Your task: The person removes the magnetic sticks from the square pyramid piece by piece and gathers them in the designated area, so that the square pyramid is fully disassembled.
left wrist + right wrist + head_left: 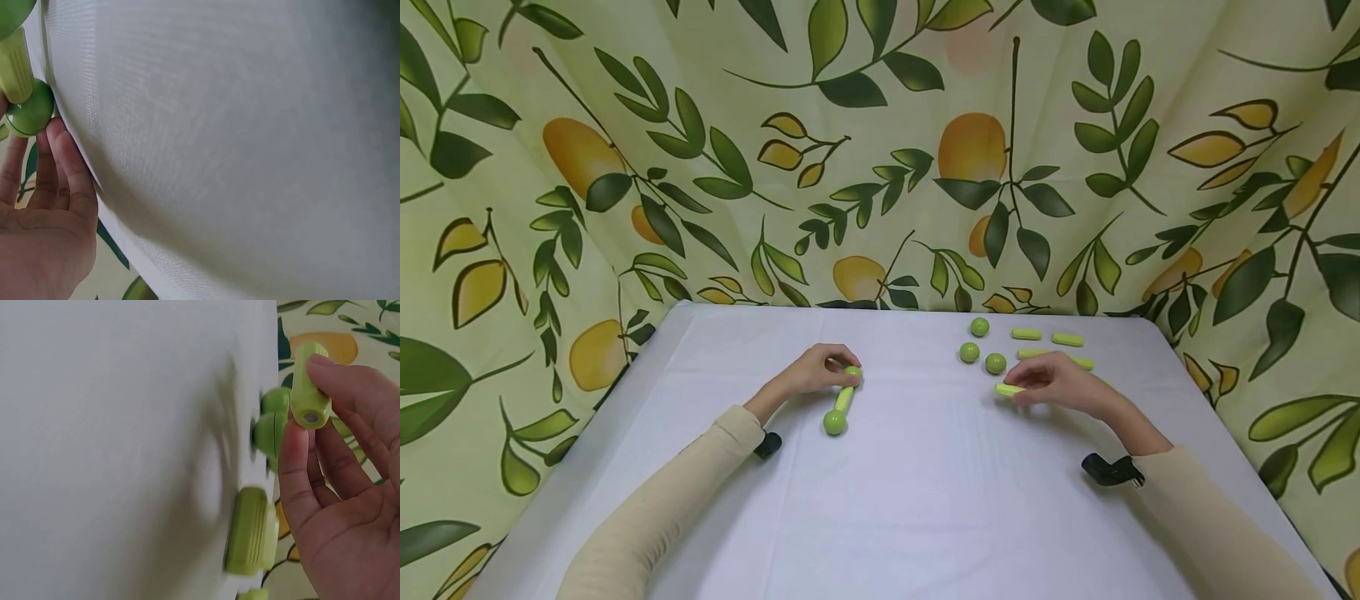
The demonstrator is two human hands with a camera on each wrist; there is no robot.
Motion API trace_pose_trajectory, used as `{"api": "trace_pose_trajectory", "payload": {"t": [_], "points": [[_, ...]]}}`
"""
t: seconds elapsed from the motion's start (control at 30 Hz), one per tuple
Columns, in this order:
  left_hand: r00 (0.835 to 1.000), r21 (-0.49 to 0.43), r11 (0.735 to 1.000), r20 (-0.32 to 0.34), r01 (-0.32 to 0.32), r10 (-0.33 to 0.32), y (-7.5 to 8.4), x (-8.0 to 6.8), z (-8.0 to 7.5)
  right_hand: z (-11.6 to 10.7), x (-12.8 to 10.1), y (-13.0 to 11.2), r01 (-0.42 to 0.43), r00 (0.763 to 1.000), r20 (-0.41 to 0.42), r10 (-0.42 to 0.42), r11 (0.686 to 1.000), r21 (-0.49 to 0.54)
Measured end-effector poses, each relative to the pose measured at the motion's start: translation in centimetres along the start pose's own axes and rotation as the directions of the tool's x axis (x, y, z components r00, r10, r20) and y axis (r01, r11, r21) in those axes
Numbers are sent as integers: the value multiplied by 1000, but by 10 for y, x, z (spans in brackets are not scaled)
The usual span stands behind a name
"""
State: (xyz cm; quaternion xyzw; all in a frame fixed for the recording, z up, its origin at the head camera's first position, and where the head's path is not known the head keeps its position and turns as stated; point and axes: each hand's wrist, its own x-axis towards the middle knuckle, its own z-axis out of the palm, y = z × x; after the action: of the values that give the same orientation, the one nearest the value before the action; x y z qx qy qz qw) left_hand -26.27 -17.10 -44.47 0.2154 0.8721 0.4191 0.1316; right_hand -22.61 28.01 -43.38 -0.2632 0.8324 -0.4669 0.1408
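Observation:
On the white table stands a joined piece: a yellow-green rod (844,400) with a green ball (834,422) at its near end and another green ball (853,375) at its far end. My left hand (815,369) holds the far ball; in the left wrist view its fingers touch that ball (31,114) beside the ribbed rod (15,69). Farther right, my right hand (1063,385) pinches a single short yellow-green rod (1008,390) between thumb and fingers, above the table. The right wrist view shows a silvery disc (310,417) in this rod's end.
Three loose green balls (969,352) lie at the back right of the table. Beside them are several loose rods (1026,334), partly hidden by the right hand. White cloth (895,517) covers the table. A leaf-and-fruit patterned curtain (895,133) hangs behind and at both sides.

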Motion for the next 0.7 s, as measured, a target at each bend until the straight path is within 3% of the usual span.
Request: {"api": "trace_pose_trajectory", "payload": {"t": [0.43,0.7], "points": [[1000,14,1000,-2,10,-10,3,0,0,-20,-36,16,-50,998,-27,48,995,-88],[1000,15,1000,-4,19,-18,4,-1,1,-23,-45,22,-75,997,-34,73,995,-73]]}}
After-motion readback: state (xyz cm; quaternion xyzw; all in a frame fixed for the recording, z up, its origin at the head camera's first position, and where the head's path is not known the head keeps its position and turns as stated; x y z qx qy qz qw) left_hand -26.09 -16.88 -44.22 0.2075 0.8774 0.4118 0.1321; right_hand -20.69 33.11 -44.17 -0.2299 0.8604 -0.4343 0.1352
